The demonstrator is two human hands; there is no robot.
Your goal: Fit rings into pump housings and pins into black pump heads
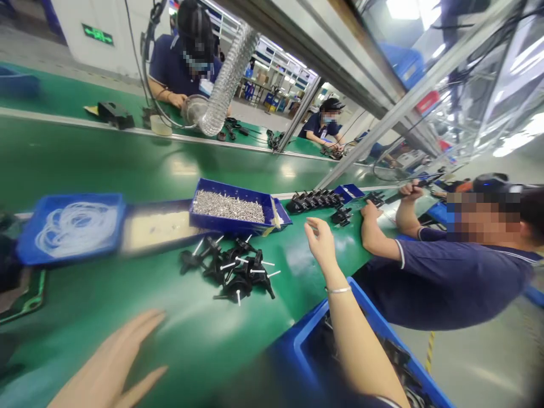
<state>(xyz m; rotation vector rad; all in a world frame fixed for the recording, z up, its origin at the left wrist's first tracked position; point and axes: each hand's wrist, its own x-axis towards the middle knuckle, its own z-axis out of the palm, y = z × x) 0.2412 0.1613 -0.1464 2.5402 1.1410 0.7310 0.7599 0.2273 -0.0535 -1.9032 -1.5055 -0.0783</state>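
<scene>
My left hand (pixel 113 360) hovers over the near left of the green table, palm down. Its fingers are stretched and its thumb stands apart, with nothing in it. My right hand (pixel 321 243), a silver bangle at the wrist, reaches over the table with slightly bent fingers and no held thing showing. Between the two hands lies a loose pile of black plastic parts (pixel 238 277) with thin white pins sticking out. Beyond the pile, close to my right hand, a blue bin (pixel 232 225) holds many small silver metal pieces.
A blue tray (pixel 32 241) holds coiled clear tubing; beside it stands a tray with a cream-coloured bottom (pixel 159 229). Black parts stand in a row (pixel 314 199). Below my right forearm is a large blue crate (pixel 304 340). A co-worker (pixel 459 277) works at right; others sit opposite.
</scene>
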